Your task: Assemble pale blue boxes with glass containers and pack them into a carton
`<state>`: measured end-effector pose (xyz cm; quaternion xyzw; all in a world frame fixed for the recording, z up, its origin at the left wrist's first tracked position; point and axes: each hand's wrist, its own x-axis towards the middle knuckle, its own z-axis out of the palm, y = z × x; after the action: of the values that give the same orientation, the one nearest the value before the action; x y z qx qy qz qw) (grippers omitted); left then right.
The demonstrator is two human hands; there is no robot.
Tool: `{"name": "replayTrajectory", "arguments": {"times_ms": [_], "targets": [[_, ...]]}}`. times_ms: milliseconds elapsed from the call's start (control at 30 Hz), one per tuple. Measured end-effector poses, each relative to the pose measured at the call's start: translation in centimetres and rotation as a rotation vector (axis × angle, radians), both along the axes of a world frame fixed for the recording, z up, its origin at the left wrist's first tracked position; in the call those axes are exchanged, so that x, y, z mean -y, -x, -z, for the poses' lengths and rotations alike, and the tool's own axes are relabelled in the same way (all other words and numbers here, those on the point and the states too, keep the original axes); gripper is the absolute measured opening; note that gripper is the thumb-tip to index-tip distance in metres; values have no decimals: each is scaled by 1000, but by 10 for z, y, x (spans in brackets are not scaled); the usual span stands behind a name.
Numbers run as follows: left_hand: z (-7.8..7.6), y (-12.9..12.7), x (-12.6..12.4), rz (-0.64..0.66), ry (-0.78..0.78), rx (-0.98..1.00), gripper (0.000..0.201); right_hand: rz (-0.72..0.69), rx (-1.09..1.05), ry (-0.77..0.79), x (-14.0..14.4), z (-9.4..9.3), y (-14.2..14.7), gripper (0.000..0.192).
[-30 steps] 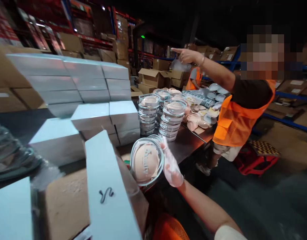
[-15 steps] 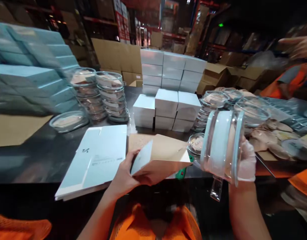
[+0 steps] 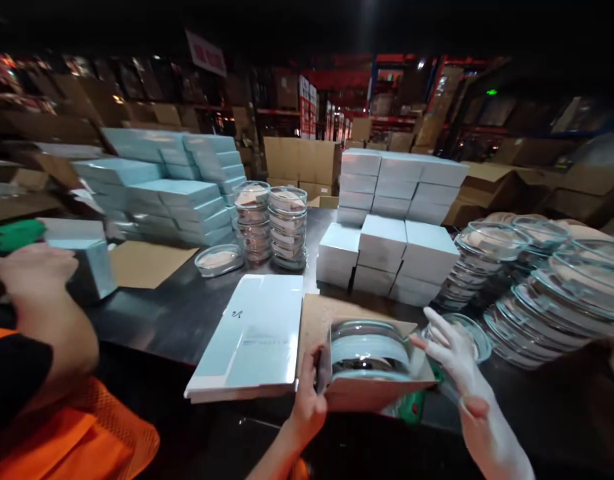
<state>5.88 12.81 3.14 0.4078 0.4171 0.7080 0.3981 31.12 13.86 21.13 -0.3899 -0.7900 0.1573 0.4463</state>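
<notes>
The left hand [image 3: 309, 400] is gripping the near left edge of the open box [image 3: 377, 373], thumb on the flap, holding the mouth steady. The glass set [image 3: 369, 350] is sitting on edge inside the mouth, not fully seated. The gloved right hand [image 3: 454, 353] is spread open just right of the box, fingers [image 3: 437, 321] splayed, holding nothing, fingertips beside the set's right rim.

Judgement: seating it well calls for keeping the box mouth square under the left grip and pressing evenly on the rim so that the glass is not catching the cardboard flaps.

Left of the grip, a flat box blank [image 3: 251, 340] is lying against the box. Just behind the right hand, a single dish [image 3: 467, 333] is crowding the fingers. Further right, stacked dishes [image 3: 537, 280] are standing close. Beyond, white boxes [image 3: 387, 260] are piled. Far left, a co-worker's hand [image 3: 37, 273] is holding another box [image 3: 87, 260], well apart.
</notes>
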Motion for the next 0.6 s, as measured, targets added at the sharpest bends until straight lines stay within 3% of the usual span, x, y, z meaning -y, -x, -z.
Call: {"name": "replayTrajectory", "arguments": {"times_ms": [133,267,433,600], "targets": [[32,-5,-3,-15,-44,-14,100,125,-304,98,6,64,-24,51],[42,-9,-2,-26,-134,-110,94,147,-314,190,4,99,-24,61],[20,-2,7,-159,-360,-217,47,-20,-356,169,-9,113,14,76],[-7,12,14,-247,-360,-477,60,-146,-351,197,-8,118,44,74]]}}
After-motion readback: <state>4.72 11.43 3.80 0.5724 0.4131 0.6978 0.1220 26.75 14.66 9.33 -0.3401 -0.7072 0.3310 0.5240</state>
